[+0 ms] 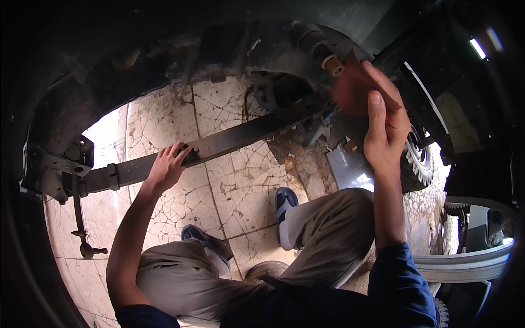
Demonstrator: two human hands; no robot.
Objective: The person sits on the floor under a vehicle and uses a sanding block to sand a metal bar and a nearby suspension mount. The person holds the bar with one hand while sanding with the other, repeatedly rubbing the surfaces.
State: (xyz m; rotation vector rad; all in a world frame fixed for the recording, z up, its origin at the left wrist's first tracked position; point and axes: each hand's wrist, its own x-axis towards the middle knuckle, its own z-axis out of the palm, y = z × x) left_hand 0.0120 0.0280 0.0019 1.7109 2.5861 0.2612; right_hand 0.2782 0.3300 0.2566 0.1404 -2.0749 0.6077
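A long dark steel beam (235,135) runs across in front of me, rising from left to right. My left hand (168,165) rests on its upper face with the fingers spread beside a small dark stub (191,154). My right hand (387,123), raised at the upper right, is closed on a bent reddish-brown sheet (353,87) that looks like sandpaper, with the thumb across it. Close to the sheet's upper left, a shaft end with a brass-coloured tip (333,65) sticks out of dark metalwork. Whether the sheet touches it I cannot tell.
Dark vehicle bodywork (219,49) arches overhead. A rod with a ball end (86,250) hangs at the left. Cracked pale tiles (240,180) form the floor. On the right are a toothed gear (425,164), a grey metal plate (350,169) and a pale wheel rim (465,264).
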